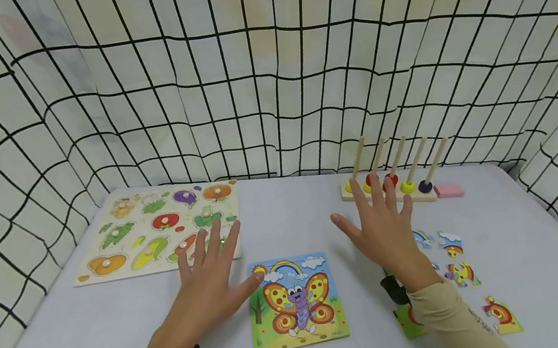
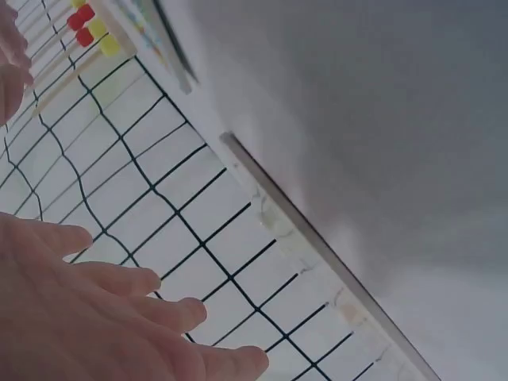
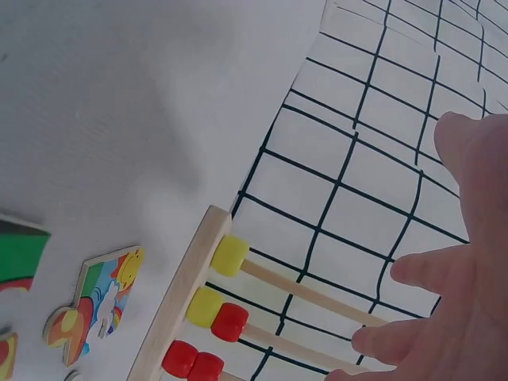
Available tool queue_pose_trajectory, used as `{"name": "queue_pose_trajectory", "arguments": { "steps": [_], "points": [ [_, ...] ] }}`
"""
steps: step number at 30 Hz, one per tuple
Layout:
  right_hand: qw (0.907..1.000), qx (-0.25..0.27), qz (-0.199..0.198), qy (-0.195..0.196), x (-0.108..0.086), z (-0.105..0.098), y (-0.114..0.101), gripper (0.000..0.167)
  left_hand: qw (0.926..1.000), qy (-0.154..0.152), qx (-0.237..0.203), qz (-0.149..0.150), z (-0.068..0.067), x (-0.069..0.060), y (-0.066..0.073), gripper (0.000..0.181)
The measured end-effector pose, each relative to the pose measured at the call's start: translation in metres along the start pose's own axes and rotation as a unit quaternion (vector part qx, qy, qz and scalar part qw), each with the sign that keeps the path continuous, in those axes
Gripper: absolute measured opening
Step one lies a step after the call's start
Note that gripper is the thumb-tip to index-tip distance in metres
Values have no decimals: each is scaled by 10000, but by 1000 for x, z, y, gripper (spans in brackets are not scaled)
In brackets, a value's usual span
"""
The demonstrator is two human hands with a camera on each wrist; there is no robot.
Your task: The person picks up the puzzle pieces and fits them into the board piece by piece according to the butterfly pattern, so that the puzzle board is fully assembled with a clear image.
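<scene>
My left hand is spread palm down, its fingertips over the near right corner of a vegetable puzzle board. Its thumb overlaps the upper left of a butterfly picture puzzle in the head view. My right hand is also spread, with fingertips in front of a wooden bead stand. Neither hand holds anything. In the left wrist view the fingers are straight and apart from the board's edge. The right wrist view shows the right fingers near the stand's pegs.
Loose puzzle pieces lie at the right: a yellow-orange one, another farther back, and a green one partly behind the right forearm. A pink block sits beside the bead stand. Black netting over white walls surrounds the white table.
</scene>
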State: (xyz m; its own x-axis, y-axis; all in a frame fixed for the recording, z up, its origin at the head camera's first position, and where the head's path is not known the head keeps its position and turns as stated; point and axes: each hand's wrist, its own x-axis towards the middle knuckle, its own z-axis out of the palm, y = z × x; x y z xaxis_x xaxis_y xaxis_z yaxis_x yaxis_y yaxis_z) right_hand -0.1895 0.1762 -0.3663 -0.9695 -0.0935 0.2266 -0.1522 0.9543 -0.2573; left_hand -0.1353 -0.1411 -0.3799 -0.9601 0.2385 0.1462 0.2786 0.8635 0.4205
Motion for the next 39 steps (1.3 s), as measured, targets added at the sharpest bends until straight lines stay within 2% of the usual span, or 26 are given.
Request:
{"name": "queue_pose_trajectory", "arguments": {
  "steps": [2, 5, 9, 11, 13, 21, 28, 34, 39],
  "points": [
    [10000, 9, -21, -2, 1, 0, -1, 88, 9999, -50, 12, 119, 2, -7, -2, 100],
    [10000, 17, -68, 3, 2, 0, -3, 88, 9989, -290, 39, 356, 5, -17, -6, 100],
    [9999, 6, -145, 63, 2, -1, -5, 87, 9932, -1002, -165, 561, 7, -28, -9, 103],
    [9998, 32, -170, 80, 1, -1, -5, 86, 9888, -1352, -318, 551, 7, -32, -9, 106],
    [9998, 76, -169, 57, 1, -2, -5, 86, 9854, -1574, -404, 512, 6, -34, -9, 110],
    [9994, 304, -50, -135, -3, -6, -5, 85, 9812, -1800, -276, 646, 5, -36, -9, 111],
    [9982, 541, 19, -268, -4, -8, -6, 85, 9793, -1904, 100, 686, 4, -36, -8, 111],
    [9974, 638, -108, -321, -3, -11, -7, 84, 9742, -2207, 217, 424, 1, -33, -7, 115],
    [9945, 966, -180, -356, -6, -26, -6, 81, 9696, -2406, 320, 317, -4, -24, 1, 114]
  ]
}}
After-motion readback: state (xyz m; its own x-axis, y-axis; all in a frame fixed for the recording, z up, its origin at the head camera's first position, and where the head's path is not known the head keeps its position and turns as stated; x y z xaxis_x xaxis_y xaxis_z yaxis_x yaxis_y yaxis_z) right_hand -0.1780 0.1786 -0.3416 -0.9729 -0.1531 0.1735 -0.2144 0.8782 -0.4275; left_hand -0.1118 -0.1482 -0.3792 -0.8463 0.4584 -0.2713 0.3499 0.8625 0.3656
